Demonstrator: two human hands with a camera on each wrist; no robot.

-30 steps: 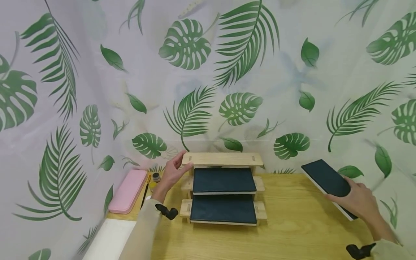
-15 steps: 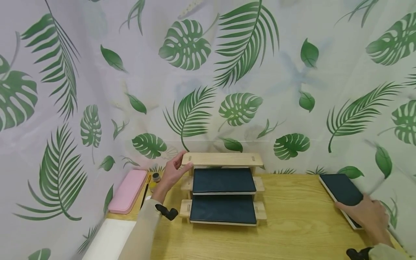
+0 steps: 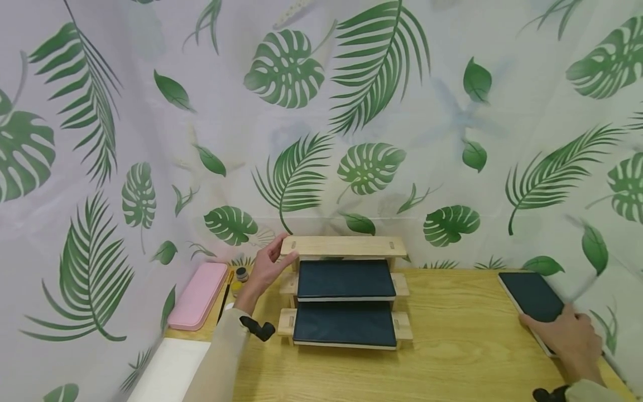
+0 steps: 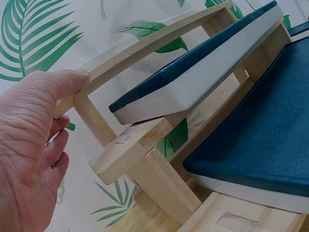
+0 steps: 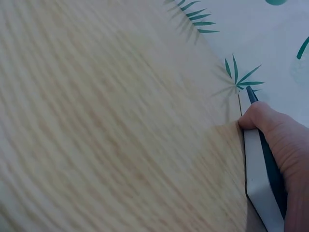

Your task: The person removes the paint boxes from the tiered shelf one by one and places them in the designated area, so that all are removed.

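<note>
A tiered wooden rack (image 3: 344,246) stands at mid-table. Two dark blue books (image 3: 346,279) with pale edges lie on its lower tiers, and its top board is bare. My left hand (image 3: 263,271) pinches the left end of that board, thumb above and fingers beneath, as the left wrist view shows (image 4: 36,140). Over on the right, my right hand (image 3: 567,338) grips a third dark blue book (image 3: 532,296), which lies along the table's right side. In the right wrist view my thumb presses this book's pale edge (image 5: 256,169); the other fingers are hidden.
On the left are a pink case (image 3: 198,296), a thin brush (image 3: 225,296), small jars (image 3: 241,274) and a white sheet (image 3: 171,368). A leaf-printed curtain (image 3: 372,100) borders the wooden table (image 3: 462,335) at the back and sides.
My right hand has moved the third book right and down from its raised, tilted position onto the table's right side. The left hand and rack have stayed put.
</note>
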